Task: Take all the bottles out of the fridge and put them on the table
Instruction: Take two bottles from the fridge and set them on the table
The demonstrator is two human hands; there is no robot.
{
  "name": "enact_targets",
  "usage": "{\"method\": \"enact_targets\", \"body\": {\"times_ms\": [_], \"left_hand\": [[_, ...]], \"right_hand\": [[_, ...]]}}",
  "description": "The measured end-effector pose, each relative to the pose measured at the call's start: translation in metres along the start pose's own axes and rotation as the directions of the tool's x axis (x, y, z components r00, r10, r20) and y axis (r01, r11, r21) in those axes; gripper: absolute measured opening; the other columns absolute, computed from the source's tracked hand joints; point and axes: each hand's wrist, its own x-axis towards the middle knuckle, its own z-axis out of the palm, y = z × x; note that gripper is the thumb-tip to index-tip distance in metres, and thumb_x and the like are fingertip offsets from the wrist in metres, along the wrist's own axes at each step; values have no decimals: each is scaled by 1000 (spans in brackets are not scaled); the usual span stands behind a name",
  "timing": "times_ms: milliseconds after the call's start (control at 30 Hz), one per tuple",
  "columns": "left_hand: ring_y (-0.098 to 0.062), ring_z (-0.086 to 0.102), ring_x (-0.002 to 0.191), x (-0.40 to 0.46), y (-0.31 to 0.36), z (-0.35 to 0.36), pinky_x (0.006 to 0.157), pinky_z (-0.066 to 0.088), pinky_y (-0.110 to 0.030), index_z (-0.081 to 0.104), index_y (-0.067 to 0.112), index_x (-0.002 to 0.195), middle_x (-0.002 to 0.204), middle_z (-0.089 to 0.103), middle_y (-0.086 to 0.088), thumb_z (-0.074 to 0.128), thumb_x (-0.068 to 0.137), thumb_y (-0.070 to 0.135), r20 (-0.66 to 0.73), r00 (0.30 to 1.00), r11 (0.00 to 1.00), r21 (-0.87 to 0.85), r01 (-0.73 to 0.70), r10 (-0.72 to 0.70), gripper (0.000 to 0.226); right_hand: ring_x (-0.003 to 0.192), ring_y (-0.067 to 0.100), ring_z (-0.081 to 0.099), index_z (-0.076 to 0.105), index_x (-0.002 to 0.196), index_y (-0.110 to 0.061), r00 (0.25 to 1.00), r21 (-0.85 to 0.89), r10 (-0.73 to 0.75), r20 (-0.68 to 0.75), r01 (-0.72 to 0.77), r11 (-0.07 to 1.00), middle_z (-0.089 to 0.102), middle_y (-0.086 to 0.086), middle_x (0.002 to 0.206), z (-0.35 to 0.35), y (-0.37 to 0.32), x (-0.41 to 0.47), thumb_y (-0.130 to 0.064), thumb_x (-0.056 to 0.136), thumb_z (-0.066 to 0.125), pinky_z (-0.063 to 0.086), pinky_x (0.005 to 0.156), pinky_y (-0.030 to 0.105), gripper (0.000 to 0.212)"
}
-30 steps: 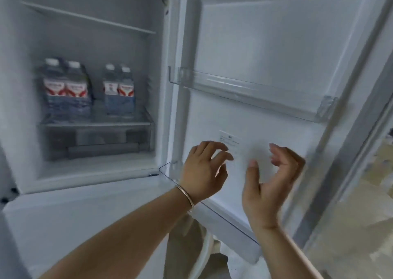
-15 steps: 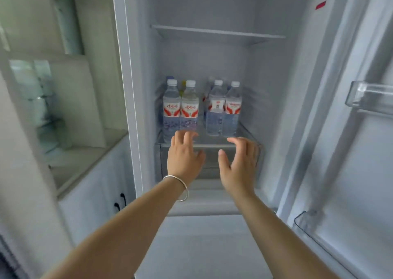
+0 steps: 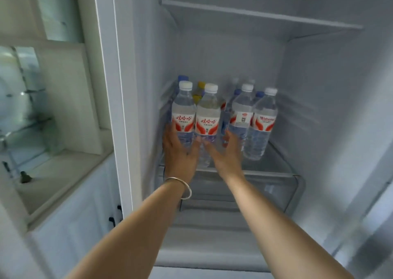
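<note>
1. Head view puts me in front of the open fridge (image 3: 319, 87), with both of my arms reaching in.
2. Bottles stand upright on the glass shelf (image 3: 274, 164) above a clear drawer (image 3: 276, 189); 4 white-capped ones form the front row.
3. From the left these are bottle 1 (image 3: 183, 110), bottle 2 (image 3: 208, 117), bottle 3 (image 3: 242, 113) and bottle 4 (image 3: 262, 125).
4. Behind them I see blue caps (image 3: 182, 78) and a yellow cap (image 3: 200, 84); the back rows are too hidden to count.
5. My left hand (image 3: 180, 151) is at the base of bottle 1, fingers extended and relaxed, touching its lower part without closing round it.
6. My right hand (image 3: 228, 153) sits between bottle 2 and bottle 3, fingers straight and spread; its fingertips overlap bottle 3's lower part, though blur stops me telling contact.
7. A metal bangle (image 3: 180, 188) hangs on my left wrist.
8. White cabinets (image 3: 63, 215) with a recessed niche (image 3: 53, 108) stand left of the fridge.
</note>
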Motion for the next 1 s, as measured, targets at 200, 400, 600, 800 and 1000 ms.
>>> {"method": "enact_targets", "body": {"times_ms": [200,400,600,800,1000], "left_hand": [[-21,57,118,36,-19,9,96,44,-31,48,16,126,127,59,-1,60,84,49,-88,990,989,-104,103,-113,55],[-15,65,96,53,-24,19,82,48,-25,57,29,99,100,64,7,74,73,41,-98,980,981,-107,164,-174,33],[-11,70,89,53,-23,17,73,56,-29,62,38,86,90,68,16,82,60,44,-85,979,968,-187,167,-185,34],[-6,69,90,36,23,-5,69,56,-20,58,15,109,102,71,3,82,61,42,-21,994,958,-270,96,-105,60],[1,69,83,-25,77,-63,78,55,-27,55,27,93,84,73,14,86,57,43,223,974,942,-333,44,33,49]], "right_hand": [[98,-11,58,49,115,-36,986,159,-120,114,101,982,59,-23,108,16,11,46,-41,73,75,44,76,6,50],[87,0,59,44,108,-26,993,150,-117,32,111,982,60,-10,102,31,20,63,-37,66,81,49,74,17,57],[85,-11,57,45,92,-38,985,218,-168,-32,171,961,60,-16,94,31,18,60,-27,65,82,46,71,9,47],[84,-16,61,51,103,-31,967,298,-249,-61,256,920,62,-19,96,5,-22,30,-16,70,80,49,71,5,47],[90,-1,68,54,108,-26,943,355,-283,-175,328,875,72,-14,93,-31,-68,-65,-28,65,79,52,72,14,50]]}}
